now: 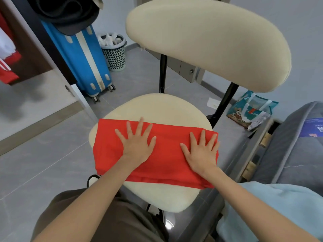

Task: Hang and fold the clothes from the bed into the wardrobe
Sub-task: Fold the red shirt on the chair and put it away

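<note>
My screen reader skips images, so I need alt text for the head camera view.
The left hand and right hand press flat, fingers spread, on a folded red garment across a cream chair seat. A blue suitcase and a mesh bin stand behind, to the left.

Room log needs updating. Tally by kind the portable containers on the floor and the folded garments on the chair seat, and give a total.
Blue suitcase: 1
Grey waste basket: 1
Carrier bag: 1
Folded red garment on the chair seat: 1
Total: 4
</note>
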The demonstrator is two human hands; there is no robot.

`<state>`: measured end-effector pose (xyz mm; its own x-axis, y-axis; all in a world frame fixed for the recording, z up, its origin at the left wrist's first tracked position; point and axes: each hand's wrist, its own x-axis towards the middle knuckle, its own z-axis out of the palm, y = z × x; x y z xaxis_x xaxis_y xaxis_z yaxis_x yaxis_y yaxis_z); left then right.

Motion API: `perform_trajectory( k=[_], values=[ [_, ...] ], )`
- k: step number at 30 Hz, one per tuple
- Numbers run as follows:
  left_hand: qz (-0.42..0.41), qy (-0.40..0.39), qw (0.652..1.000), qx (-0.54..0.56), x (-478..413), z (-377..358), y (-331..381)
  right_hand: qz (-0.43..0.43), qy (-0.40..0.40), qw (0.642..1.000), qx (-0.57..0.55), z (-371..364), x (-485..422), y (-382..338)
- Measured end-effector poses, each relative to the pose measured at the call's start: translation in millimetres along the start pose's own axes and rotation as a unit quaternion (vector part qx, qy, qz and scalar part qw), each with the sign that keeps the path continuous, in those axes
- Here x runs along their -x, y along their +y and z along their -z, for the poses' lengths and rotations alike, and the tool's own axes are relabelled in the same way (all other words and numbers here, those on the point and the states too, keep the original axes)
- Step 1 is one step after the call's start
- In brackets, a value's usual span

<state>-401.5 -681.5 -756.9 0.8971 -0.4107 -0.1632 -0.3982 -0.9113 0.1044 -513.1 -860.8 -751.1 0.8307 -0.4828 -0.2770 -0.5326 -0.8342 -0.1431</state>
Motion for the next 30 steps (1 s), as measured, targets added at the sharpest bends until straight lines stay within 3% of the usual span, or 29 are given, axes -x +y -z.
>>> perform_trajectory(
  k=[2, 6, 11, 15, 18, 21, 23, 25, 28, 30],
  values=[
    [-0.085, -0.028, 0.996, -0.027, -9.7, 7.1, 11.7, 0.11, -0.021, 0.994, 0.014, 3.9, 16.4, -5.6],
    [-0.094, -0.125, 0.988, -0.01, -28.8, 18.8, 17.0, 0.227, -0.126, 0.963, 0.077, 9.7, 35.9, -14.1],
    [-0.08, -0.09, 0.99, -0.079, -25.2, 23.9, 6.9, 0.266, -0.094, 0.941, 0.19, 13.1, 31.4, -17.6],
    [-0.001, -0.084, 0.994, -0.075, -16.6, 27.9, 0.2, 0.285, -0.044, 0.92, 0.266, 24.0, 9.3, -19.3],
    [0.033, -0.107, 0.993, -0.041, -7.3, 33.4, -9.2, 0.236, -0.046, 0.947, 0.213, 40.0, -13.3, -18.9],
    [0.037, -0.141, 0.989, 0.003, 3.0, 35.8, -17.3, 0.152, -0.044, 0.987, -0.034, 43.5, -24.6, -23.1],
    [0.07, -0.138, 0.985, 0.078, 6.8, 36.1, -20.6, 0.071, 0.01, 0.982, -0.175, 35.5, -26.2, -24.9],
    [0.138, -0.141, 0.956, 0.216, 7.2, 33.6, -21.4, -0.016, 0.026, 0.968, -0.248, 25.0, -24.1, -21.4],
    [0.21, -0.132, 0.889, 0.385, 7.7, 24.6, -17.3, -0.115, -0.029, 0.952, -0.283, 12.3, -20.5, -5.1],
    [0.209, -0.132, 0.877, 0.411, 7.8, 21.1, -15.2, -0.145, -0.069, 0.933, -0.323, 9.2, -20.3, 2.8]
  ],
)
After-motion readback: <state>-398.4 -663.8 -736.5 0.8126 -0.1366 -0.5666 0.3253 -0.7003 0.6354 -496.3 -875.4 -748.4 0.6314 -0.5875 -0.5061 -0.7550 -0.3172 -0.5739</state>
